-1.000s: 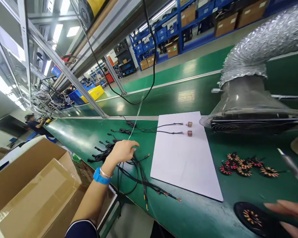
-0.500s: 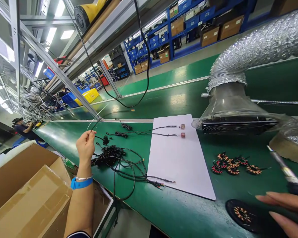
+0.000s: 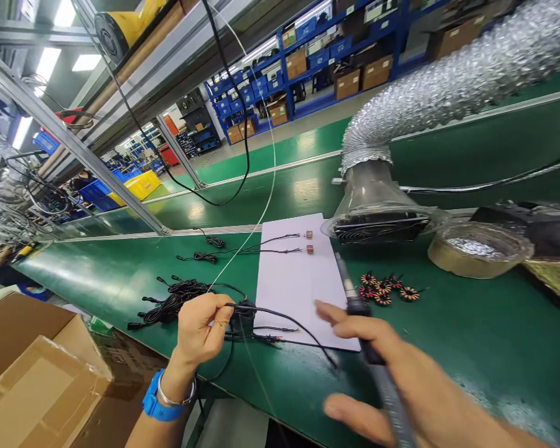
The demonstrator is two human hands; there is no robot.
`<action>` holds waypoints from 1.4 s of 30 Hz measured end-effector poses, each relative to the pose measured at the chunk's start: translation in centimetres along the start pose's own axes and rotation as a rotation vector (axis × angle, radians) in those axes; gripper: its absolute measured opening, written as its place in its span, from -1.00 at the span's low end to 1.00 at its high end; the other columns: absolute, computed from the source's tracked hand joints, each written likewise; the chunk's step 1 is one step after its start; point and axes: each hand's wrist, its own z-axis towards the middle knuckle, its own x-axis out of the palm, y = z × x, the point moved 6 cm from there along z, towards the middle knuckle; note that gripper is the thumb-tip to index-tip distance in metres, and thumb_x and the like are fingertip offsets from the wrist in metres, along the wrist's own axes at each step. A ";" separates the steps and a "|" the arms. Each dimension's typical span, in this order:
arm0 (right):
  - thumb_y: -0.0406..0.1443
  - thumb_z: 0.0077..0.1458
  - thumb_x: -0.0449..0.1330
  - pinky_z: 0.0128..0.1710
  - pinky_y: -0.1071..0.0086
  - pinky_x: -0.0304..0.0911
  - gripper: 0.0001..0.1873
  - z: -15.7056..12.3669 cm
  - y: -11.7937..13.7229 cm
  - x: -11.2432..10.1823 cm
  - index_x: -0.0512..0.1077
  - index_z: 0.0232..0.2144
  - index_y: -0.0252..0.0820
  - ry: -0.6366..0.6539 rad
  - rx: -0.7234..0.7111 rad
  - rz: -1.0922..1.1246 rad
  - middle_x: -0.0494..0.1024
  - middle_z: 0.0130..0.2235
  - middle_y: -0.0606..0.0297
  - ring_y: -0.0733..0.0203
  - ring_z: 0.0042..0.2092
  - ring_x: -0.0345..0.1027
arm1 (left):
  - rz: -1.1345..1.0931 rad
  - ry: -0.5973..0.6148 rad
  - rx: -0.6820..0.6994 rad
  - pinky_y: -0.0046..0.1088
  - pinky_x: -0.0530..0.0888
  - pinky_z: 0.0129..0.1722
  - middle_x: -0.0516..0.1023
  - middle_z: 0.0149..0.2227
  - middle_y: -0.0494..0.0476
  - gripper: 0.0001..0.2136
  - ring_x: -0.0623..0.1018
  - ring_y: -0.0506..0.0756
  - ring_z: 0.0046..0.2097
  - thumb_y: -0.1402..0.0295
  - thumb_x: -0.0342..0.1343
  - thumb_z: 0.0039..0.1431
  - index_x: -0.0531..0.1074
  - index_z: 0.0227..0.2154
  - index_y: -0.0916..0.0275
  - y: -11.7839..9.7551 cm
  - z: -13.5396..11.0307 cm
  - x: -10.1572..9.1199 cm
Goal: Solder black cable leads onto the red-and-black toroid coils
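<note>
My left hand [image 3: 200, 330] is closed, pinching a black cable [image 3: 280, 317] and a thin pale wire [image 3: 261, 205] that runs up and away overhead. A bundle of black cables [image 3: 177, 295] lies on the green belt just left of it. My right hand [image 3: 401, 373] holds a soldering iron [image 3: 354, 305] like a pen, its tip pointing up over the white sheet [image 3: 294, 280]. Two small coils with leads [image 3: 308, 242] lie at the sheet's far end. Several copper-wound ring coils [image 3: 382, 289] lie right of the sheet.
A fume hood with a silver flexible duct [image 3: 378, 211] stands behind the sheet. A round tin [image 3: 480, 249] sits to its right. Open cardboard boxes [image 3: 32, 373] stand at the lower left. Blue shelving with boxes [image 3: 317, 56] lines the far wall.
My left hand came down from a raised position to the belt and now pinches a cable with the thin wire. My right hand swung in from the lower right with the iron.
</note>
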 end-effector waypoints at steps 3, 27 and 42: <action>-0.35 0.22 0.03 -0.38 0.42 0.43 -0.79 1.1 1.4 2.7 0.18 -0.09 -0.07 0.083 -0.042 0.087 0.58 -0.21 0.24 0.24 -0.33 0.52 | 0.064 -0.019 0.036 -0.54 0.37 -0.49 0.54 -0.50 0.03 -0.88 0.48 -0.03 -0.51 0.47 0.03 0.22 0.47 -0.35 0.24 0.0 0.2 -0.3; -0.46 0.10 0.15 -0.29 0.48 0.45 -0.63 -1.3 -3.7 -4.9 0.25 -0.05 -0.10 -0.171 -0.006 -0.030 0.54 -0.25 0.29 0.32 -0.32 0.48 | -0.569 0.705 -0.233 -0.36 0.39 -0.19 0.56 -0.16 0.15 -0.70 0.52 0.11 -0.18 0.28 -0.24 0.41 0.35 -0.01 0.18 -10.6 3.1 15.3; -0.46 0.09 0.15 -0.37 0.49 0.42 -0.68 -2.0 -5.5 -3.9 0.26 -0.11 -0.09 -0.167 0.216 0.261 0.51 -0.31 0.35 0.37 -0.39 0.43 | -0.737 0.743 -0.393 -0.44 0.28 -0.37 0.45 -0.52 0.01 -0.72 0.39 0.03 -0.46 0.21 -0.24 0.41 0.32 -0.27 0.18 -9.6 1.2 17.1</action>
